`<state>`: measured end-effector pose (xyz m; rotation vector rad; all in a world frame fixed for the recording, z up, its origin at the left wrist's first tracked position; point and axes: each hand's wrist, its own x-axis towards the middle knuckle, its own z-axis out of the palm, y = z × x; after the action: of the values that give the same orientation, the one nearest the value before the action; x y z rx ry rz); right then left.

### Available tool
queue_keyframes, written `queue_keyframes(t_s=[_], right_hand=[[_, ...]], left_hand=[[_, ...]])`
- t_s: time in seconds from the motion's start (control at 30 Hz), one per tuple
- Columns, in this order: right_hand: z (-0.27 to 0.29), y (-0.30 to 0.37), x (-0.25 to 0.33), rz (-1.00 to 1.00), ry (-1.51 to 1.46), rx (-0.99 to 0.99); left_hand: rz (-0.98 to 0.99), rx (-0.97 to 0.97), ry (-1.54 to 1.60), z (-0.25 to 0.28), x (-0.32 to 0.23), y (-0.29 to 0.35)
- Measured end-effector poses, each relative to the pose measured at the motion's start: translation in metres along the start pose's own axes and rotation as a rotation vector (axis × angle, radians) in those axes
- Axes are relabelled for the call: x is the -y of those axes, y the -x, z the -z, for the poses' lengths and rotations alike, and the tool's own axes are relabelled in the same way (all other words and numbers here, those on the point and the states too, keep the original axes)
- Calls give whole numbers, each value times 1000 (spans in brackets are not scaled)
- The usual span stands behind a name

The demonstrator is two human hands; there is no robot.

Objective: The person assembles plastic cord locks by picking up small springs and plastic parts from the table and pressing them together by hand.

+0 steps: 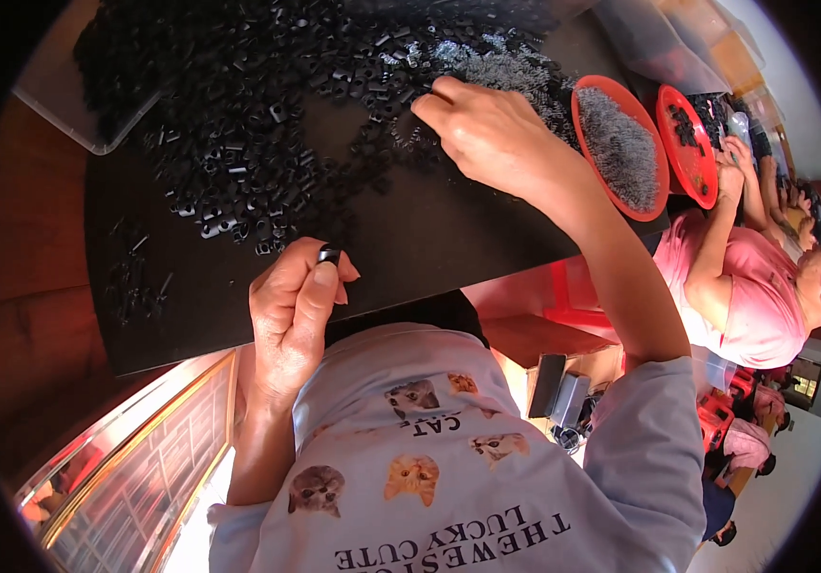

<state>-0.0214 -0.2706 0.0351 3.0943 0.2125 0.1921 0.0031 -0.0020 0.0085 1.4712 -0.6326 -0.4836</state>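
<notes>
Near the table's front edge, my left hand (286, 315) pinches a small black plastic part (329, 255) between thumb and forefinger. My right hand (491, 138) reaches over the black table (410, 239), its fingers curled and pointing down at the edge of a heap. Its fingertips are mostly hidden, so whatever they hold cannot be made out. Beside and beyond them spreads a pile of small metal springs (501, 72). To the left lies a wide heap of small black plastic parts (248, 143), hollow and short.
An orange-red bowl (661, 196) full of springs stands right of my forearm, with another red bowl (702, 181) holding some black pieces beside it. Thin black pieces (138, 277) lie at left, below a clear plastic container (105, 145). A person in pink (745, 286) works at right.
</notes>
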Motion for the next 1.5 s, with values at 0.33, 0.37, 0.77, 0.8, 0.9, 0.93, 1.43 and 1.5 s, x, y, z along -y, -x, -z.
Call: queue_keyframes(t_s=[0.33, 0.37, 0.77, 0.8, 0.9, 0.93, 1.43, 1.5], right_hand=[[21, 11, 53, -168, -1381, -56], [28, 11, 58, -238, -1455, 59], [14, 7, 86, -30, -1292, -120], [12, 8, 89, -30, -1292, -117], [7, 10, 97, 57, -1085, -353], [8, 12, 99, 57, -1085, -351], [-3, 25, 55, -51, -785, -389], [-7, 23, 50, -65, -750, -348]], left_hand=[[-8, 43, 10, 3, 3, -2], [-23, 64, 0, 3, 3, -2], [-27, 170, -47, 11, 0, -2], [-26, 169, -45, 11, 0, -2], [-14, 136, -49, 10, 0, -1], [-9, 133, -31, 11, 1, 0], [-11, 2, 104, 8, 4, 3], [-19, 12, 95, 8, 6, 3]])
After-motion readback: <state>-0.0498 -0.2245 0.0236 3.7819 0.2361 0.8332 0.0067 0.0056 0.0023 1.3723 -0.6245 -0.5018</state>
